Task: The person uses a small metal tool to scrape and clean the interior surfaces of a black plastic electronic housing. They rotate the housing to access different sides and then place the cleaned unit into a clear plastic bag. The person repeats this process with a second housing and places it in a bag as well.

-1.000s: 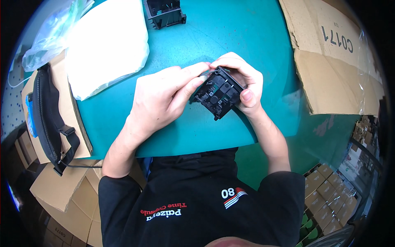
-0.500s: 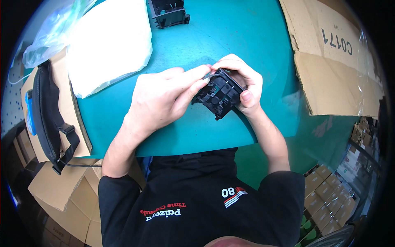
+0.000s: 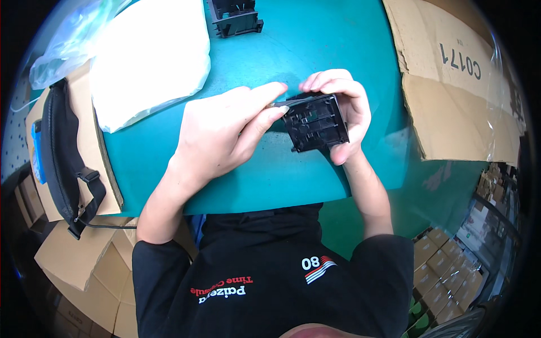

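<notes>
My right hand [image 3: 355,115] grips a black plastic housing [image 3: 318,125] by its right side, with the thumb at the lower right corner and the fingers curled over the top. Ribs, slots and small openings cover the face turned toward me. My left hand [image 3: 220,127] is closed, its thumb and forefinger pinching a thin, dark, metal-looking strip [image 3: 290,103]. That strip lies along the housing's upper left edge; its exact kind is too small to make out. Farther off on the green table sits another black plastic housing [image 3: 238,23], partly cut off by the picture's top edge.
A white plastic-wrapped bundle [image 3: 149,67] lies at the left on the green table [image 3: 253,186]. Beyond its left side, a black strap bag [image 3: 62,152] rests on cardboard. An opened cardboard box [image 3: 456,107] stands along the right edge. Stacked cartons [image 3: 445,270] fill the lower right.
My right hand has turned the housing, so its ribbed face sits more level, and shifted it slightly right. The left hand keeps its pinch at nearly the same place.
</notes>
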`<state>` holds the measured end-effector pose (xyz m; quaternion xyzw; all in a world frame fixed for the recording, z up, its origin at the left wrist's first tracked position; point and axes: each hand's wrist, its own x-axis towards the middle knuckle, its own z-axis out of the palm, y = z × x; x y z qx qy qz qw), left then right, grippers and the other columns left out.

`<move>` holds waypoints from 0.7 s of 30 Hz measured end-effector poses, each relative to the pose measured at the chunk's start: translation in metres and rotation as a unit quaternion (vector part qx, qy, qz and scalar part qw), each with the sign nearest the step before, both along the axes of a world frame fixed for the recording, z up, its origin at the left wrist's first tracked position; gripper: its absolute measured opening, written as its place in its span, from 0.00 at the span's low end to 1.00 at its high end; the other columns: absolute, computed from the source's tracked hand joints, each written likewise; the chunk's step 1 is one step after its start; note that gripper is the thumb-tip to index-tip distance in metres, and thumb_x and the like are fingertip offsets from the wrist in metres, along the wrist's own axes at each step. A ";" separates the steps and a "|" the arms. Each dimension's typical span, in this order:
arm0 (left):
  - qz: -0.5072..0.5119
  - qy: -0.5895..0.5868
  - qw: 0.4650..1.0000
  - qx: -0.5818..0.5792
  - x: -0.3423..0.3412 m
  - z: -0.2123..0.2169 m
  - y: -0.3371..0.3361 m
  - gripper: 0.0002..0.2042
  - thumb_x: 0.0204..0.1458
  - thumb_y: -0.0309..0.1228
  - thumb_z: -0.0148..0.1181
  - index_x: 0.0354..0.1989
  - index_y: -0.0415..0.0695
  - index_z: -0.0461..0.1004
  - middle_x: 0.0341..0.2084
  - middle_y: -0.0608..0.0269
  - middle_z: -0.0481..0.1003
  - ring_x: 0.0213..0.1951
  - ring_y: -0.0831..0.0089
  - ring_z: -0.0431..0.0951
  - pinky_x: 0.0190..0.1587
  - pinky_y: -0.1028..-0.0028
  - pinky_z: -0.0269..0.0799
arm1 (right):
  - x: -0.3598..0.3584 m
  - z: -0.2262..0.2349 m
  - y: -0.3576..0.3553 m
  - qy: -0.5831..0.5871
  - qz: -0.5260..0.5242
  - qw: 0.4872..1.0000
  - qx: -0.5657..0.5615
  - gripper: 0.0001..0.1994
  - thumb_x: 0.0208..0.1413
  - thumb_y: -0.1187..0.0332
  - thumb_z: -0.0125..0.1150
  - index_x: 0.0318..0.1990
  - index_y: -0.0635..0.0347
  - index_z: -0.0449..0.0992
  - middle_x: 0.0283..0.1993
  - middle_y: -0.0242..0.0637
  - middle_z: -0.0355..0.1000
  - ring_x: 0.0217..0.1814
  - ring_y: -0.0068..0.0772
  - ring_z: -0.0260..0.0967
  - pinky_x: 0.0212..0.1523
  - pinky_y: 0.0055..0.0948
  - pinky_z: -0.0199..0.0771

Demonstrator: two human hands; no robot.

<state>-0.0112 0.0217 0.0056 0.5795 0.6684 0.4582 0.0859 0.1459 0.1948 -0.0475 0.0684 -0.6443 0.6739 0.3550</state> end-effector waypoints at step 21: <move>0.039 0.126 0.988 -0.082 0.010 0.015 -0.010 0.09 0.53 0.30 0.71 0.42 0.47 0.83 0.19 0.65 0.67 0.17 0.68 0.70 0.20 0.68 0.64 | -0.009 0.003 -0.001 0.025 -0.179 0.940 0.291 0.45 0.27 0.38 0.84 0.50 0.61 0.74 0.46 0.43 0.76 0.49 0.42 0.76 0.57 0.52 0.80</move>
